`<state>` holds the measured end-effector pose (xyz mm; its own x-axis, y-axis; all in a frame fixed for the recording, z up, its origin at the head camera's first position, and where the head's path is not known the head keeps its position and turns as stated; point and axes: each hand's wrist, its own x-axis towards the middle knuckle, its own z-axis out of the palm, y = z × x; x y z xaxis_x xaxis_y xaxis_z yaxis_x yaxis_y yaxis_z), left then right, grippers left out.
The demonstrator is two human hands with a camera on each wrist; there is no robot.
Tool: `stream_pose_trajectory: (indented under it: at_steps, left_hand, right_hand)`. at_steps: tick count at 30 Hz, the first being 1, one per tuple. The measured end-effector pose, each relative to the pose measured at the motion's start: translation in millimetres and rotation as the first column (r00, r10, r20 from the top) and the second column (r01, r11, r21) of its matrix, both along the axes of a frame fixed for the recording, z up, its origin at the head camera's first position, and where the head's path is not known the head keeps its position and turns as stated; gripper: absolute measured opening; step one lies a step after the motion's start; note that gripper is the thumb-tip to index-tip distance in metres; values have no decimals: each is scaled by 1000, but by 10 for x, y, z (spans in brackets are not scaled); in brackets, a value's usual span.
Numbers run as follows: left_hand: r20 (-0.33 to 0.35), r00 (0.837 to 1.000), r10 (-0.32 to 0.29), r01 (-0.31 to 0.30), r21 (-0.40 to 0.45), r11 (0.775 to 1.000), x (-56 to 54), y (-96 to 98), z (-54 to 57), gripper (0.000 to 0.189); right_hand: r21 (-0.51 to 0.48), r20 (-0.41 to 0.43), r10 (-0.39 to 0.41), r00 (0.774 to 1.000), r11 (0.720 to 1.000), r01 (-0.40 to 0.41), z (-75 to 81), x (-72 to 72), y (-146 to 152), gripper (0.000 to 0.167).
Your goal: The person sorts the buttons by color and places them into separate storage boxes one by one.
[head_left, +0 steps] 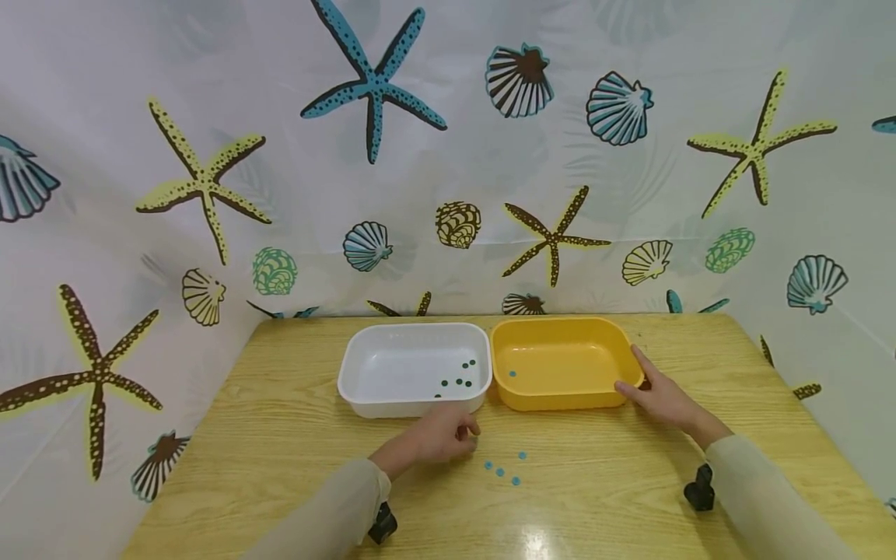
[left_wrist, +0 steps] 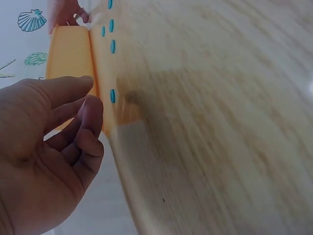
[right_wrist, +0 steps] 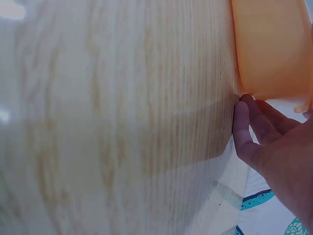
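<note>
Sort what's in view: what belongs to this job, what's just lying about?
Likely in the job:
blue discs, on table and in yellow tray
right hand, touching yellow tray
left hand, near loose blue discs
white tray with green discs

Seemingly just there:
patterned cloth behind the table
black gadgets at the wrists

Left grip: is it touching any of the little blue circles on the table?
Apart. The head view shows a bit of bare table between the left grip and the nearest blue circle.
</note>
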<state>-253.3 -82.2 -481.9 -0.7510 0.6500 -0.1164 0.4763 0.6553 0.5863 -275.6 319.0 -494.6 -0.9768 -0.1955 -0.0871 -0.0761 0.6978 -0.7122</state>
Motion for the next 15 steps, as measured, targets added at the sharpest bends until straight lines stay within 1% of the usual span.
stream_pose_trajectory:
  at_steps: [3,6,15]
  left_hand:
    - [-45,999,-23,22,-23,999,-21,0,-33,15]
    - [-70,997,-38,36,-37,999,-28,5,-45,15]
    - [-58,997,-47,45,-47,998,-5,26,-53,11]
  right_hand:
    - [-7,-2,9,1000,1000,-9,8,2,3,92]
    - [-7,-6,11,1000,1000,-11,10,3,5,92]
    - [-19,-2,11,1000,1000,-11,3,8,5,93]
